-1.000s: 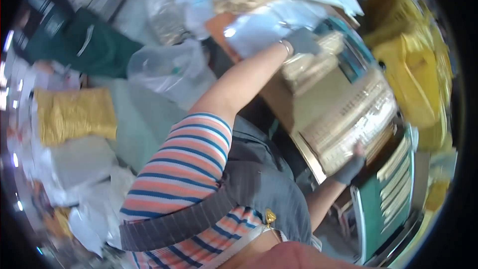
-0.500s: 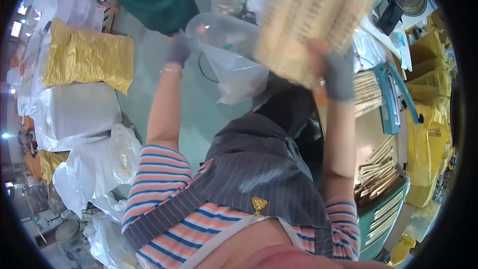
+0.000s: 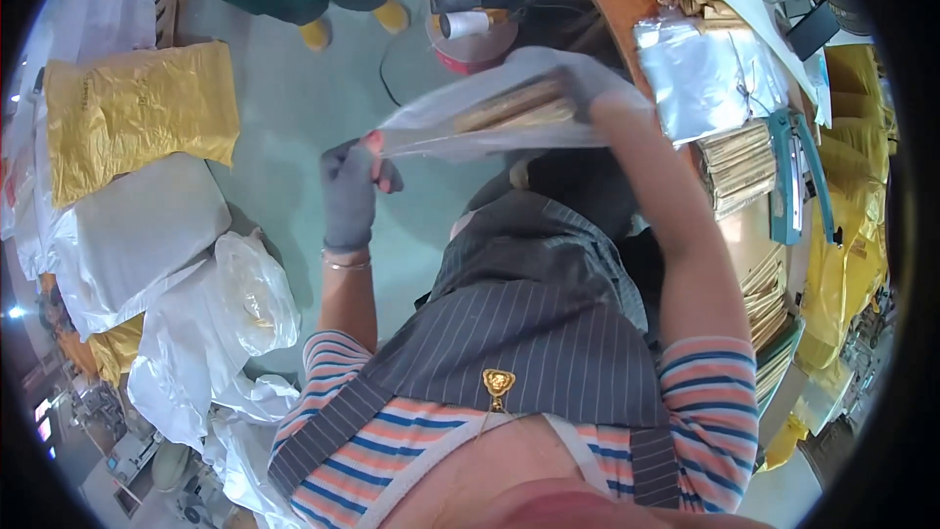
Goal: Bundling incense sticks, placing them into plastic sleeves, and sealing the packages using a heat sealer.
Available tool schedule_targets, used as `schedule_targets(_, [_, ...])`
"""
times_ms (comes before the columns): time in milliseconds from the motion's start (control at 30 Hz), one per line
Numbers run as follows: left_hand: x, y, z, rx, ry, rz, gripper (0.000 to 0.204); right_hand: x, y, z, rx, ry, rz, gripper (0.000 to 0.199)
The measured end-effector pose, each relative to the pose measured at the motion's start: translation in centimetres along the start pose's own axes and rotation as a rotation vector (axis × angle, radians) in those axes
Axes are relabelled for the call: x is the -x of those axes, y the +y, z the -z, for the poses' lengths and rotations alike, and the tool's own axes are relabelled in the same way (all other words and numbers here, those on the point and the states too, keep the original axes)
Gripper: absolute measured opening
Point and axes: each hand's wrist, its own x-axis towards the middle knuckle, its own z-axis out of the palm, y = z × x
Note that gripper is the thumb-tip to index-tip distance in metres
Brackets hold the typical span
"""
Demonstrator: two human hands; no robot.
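A clear plastic bag [image 3: 421, 127] is stretched sideways in front of my body. My left hand [image 3: 354, 176], in a grey glove with bare fingertips, is closed on the bag's left corner. Inside the bag lies a bundle of long tan paper-sleeved sticks [image 3: 524, 106], seen through the film. My right hand [image 3: 580, 86], also gloved in grey, is at the bag's right end beside the bundle; film and motion blur hide its fingers.
At right, a work table bears a stack of clear bags [image 3: 700, 73], another tan bundle [image 3: 734, 167] and a blue bag sealer [image 3: 786, 176]. A red tub [image 3: 470, 51] stands ahead. Yellow [image 3: 142, 113] and white sacks [image 3: 152, 235] lie at left. Another person's yellow shoes [image 3: 392, 16] show at the top.
The tan bundle, held up high in my right hand before, is now lower and inside the clear bag. My left hand has come down and grips the bag's corner. The other person's feet now show.
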Motion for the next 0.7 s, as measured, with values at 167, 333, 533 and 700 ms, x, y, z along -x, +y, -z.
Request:
schedule_targets(167, [0.1, 3.3, -1.3, 0.032, -0.033, -0.037, 0.040, 3.4, -0.6, 6.3, 0.612, 0.018, 0.050, 0.058])
schedule_targets(333, [-1.1, 2.2, 0.4, -0.390, -0.084, -0.008, 0.041, 9.0, -3.7, 7.7, 0.690, 0.291, 0.236, 0.080])
schedule_targets(533, [-6.3, 2.1, -1.1, -1.663, -0.028, -0.632, 0.067, 11.5, -4.6, -1.6, 0.569, 0.519, 0.772, 0.076])
schedule_targets(700, [-16.3, 2.1, -5.4, -1.626, -0.254, -0.631, 0.062, 8.9, -4.9, -5.0, 0.638, 0.503, 0.611, 0.022])
